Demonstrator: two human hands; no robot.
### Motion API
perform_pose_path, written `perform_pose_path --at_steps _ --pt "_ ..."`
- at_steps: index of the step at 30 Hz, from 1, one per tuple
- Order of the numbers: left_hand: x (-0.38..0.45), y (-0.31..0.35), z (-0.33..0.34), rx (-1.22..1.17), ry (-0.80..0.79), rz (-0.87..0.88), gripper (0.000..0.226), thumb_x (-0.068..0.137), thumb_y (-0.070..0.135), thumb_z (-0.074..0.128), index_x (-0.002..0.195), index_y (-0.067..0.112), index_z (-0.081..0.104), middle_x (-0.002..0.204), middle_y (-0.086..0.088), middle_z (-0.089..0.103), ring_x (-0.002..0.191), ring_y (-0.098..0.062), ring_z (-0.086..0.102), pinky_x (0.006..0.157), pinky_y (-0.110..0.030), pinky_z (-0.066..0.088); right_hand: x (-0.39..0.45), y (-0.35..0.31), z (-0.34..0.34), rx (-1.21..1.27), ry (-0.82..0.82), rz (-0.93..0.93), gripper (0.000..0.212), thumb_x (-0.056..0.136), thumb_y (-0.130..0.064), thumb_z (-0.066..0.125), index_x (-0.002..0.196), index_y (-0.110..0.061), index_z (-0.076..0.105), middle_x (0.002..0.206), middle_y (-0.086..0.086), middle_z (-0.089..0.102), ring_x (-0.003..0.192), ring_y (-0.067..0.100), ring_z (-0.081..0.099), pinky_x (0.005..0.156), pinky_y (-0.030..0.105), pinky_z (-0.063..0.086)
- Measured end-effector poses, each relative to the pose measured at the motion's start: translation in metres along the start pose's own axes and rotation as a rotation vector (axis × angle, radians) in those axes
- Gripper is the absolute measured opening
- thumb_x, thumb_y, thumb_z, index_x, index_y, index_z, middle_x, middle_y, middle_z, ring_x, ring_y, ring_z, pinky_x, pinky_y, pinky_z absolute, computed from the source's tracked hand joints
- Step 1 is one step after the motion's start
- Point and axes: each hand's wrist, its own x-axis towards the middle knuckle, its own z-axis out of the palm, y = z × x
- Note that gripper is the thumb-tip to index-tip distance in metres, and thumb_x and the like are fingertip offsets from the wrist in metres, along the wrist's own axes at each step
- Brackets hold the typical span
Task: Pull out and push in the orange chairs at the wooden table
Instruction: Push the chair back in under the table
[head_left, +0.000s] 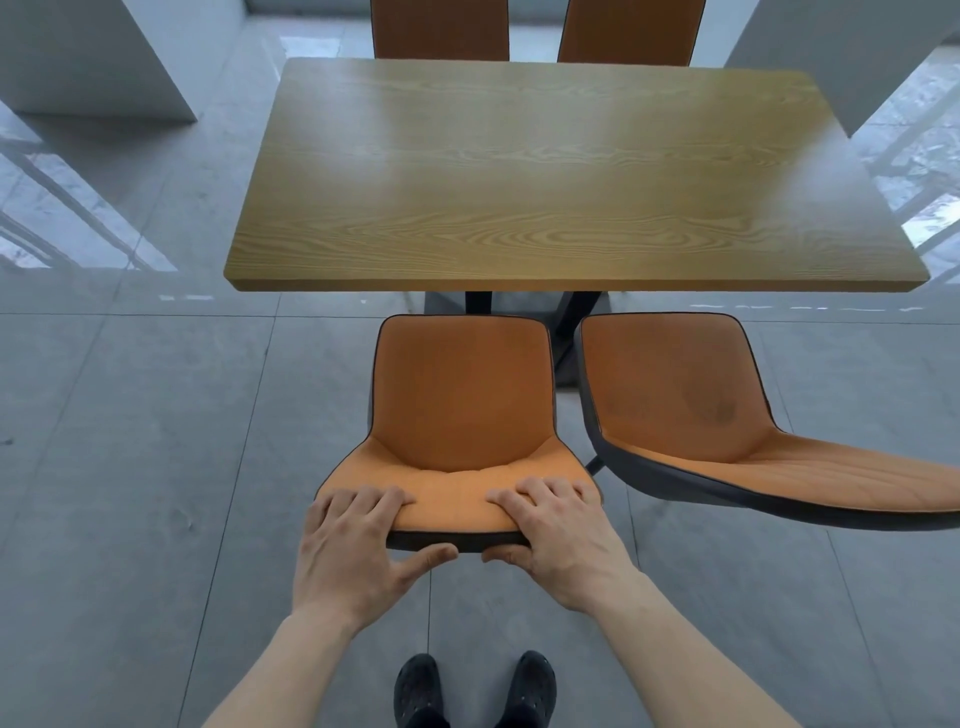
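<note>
Both hands grip the top edge of the backrest of an orange upholstered chair with dark piping (460, 415), at 6 o'clock of the rectangular wooden table (566, 176) and clear of its edge. Left hand (353, 551) and right hand (561, 540) curl fingers (540, 491) over the front, thumbs behind. A second orange chair (727, 415) stands at 3 o'clock, just beside.

Both hands grip the near orange chair's backrest

Left hand (358, 540) and right hand (561, 535) clasp the near chair (462, 405), which stands clear of the wooden bench (561, 171), beside a second chair (691, 405).
</note>
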Motion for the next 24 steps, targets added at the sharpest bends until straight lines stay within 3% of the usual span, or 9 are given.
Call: perform_pose_path --at_steps 15,24 --pt "0.001 0.002 -0.003 0.037 -0.05 -0.009 0.094 0.065 0.106 0.022 0.123 0.041 0.059 0.121 0.015 0.062 0.118 -0.016 0.049 0.108 -0.039 0.033 -0.003 -0.003 -0.003 -0.021 -0.011 0.031 0.068 0.092 -0.079 0.041 0.15 -0.044 0.033 0.142 -0.004 0.051 0.131 0.028 0.043 0.114 0.052 0.029" --pt "0.0 -0.001 -0.024 0.047 -0.129 0.048 0.1 0.068 0.104 0.017 0.143 0.043 0.043 0.146 0.017 0.049 0.138 -0.014 0.038 0.122 -0.041 0.024 -0.017 -0.026 -0.014 0.021 -0.004 0.15 0.075 0.097 -0.073 0.043 0.159 -0.034 0.026 0.161 0.002 0.035 0.15 0.027 0.025 0.125 0.052 0.015"
